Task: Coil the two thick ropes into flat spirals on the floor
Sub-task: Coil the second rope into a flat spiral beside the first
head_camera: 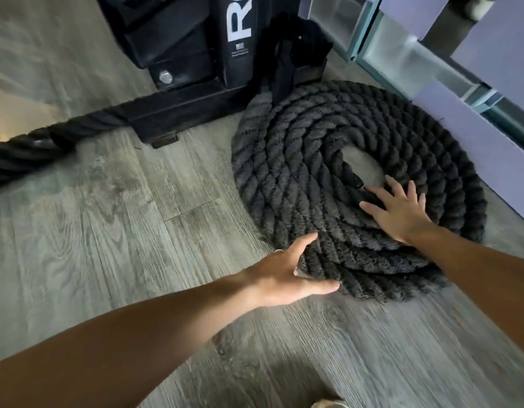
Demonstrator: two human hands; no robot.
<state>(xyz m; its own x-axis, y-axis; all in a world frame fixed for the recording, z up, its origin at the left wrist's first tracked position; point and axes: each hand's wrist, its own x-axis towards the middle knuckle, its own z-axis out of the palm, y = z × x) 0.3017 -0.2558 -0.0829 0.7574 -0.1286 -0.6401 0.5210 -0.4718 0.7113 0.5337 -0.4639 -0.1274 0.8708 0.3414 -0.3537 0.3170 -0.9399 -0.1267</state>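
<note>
Two hands, left (281,275) and right (402,213), press one coiled rope (299,160)

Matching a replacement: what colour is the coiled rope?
Black, faded charcoal-grey where fuzzy; the coiled rope shows in the head view.

Grey wood-plank floor (113,231) is carrying a coiled black rope (299,172), a second uncoiled rope (28,148), and a black rack base (196,110).
</note>
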